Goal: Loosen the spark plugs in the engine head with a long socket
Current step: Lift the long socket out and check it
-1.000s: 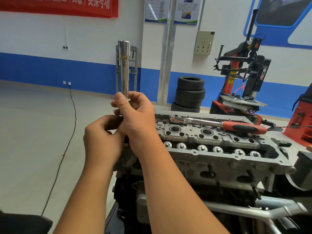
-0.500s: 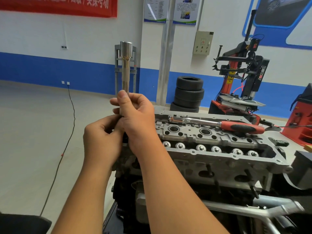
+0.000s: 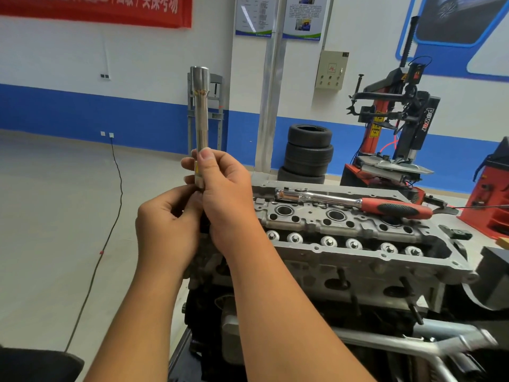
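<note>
A long chrome socket (image 3: 202, 111) stands upright in front of me, its wide end on top. My right hand (image 3: 223, 194) grips its lower part, thumb on the shaft. My left hand (image 3: 168, 227) is curled just below, fingertips pinching at the socket's bottom end, which is hidden. The grey engine head (image 3: 344, 244) lies to the right, with round plug wells along its top. A ratchet (image 3: 355, 202) with a red and black handle lies across the head's far side.
Stacked tyres (image 3: 308, 153) and a metal pillar (image 3: 268, 106) stand behind the engine. A red and black tyre changer (image 3: 396, 125) is at the back right. A black cable (image 3: 110, 216) runs across the floor on the left.
The socket has shifted slightly in my hands, staying upright. My right thumb has slid a little along the shaft. The ratchet has not moved.
</note>
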Demonstrator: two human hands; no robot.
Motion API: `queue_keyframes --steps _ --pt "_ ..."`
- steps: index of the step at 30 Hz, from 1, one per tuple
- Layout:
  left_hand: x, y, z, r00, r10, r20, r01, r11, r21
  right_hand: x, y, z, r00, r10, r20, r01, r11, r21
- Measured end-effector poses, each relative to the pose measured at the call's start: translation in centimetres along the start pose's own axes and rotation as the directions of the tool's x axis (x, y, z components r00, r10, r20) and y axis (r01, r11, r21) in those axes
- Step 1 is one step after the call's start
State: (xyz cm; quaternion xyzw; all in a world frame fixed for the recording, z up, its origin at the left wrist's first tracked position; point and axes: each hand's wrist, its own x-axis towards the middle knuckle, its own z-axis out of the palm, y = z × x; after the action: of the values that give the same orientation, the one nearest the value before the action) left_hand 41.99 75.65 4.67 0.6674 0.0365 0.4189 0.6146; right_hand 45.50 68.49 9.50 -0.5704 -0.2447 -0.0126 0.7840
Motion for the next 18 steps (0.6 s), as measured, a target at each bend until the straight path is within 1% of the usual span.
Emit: queue_keyframes --steps 5,10,12,15,18 --pt "0.13 -0.41 -0.04 0.998 -0.016 -0.054 0.018 0.999 0.038 -0.12 0.06 -0.19 1.0 -0.013 0.023 0.013 1.0 -0.009" --pt "0.02 -0.03 -0.06 0.999 0.016 0.031 -0.016 1.0 0.009 -0.13 -0.09 0.11 1.0 -0.007 -0.01 0.007 1.0 -0.021" --pt "0.08 0.05 -0.07 1.0 0.012 0.024 -0.012 1.0 0.011 0.02 -0.09 0.09 0.999 -0.008 -0.031 0.007 0.999 -0.031" --pt "0.12 0.12 -0.09 1.0 -0.03 -0.002 0.03 1.0 -0.006 -0.08 -0.12 -0.09 1.0 -0.02 0.004 0.02 1.0 -0.001" --pt "0.09 -0.01 -0.1 0.999 -0.051 -0.013 0.052 0.999 0.016 -0.14 0.04 -0.18 1.0 -0.009 0.008 0.009 1.0 0.021"
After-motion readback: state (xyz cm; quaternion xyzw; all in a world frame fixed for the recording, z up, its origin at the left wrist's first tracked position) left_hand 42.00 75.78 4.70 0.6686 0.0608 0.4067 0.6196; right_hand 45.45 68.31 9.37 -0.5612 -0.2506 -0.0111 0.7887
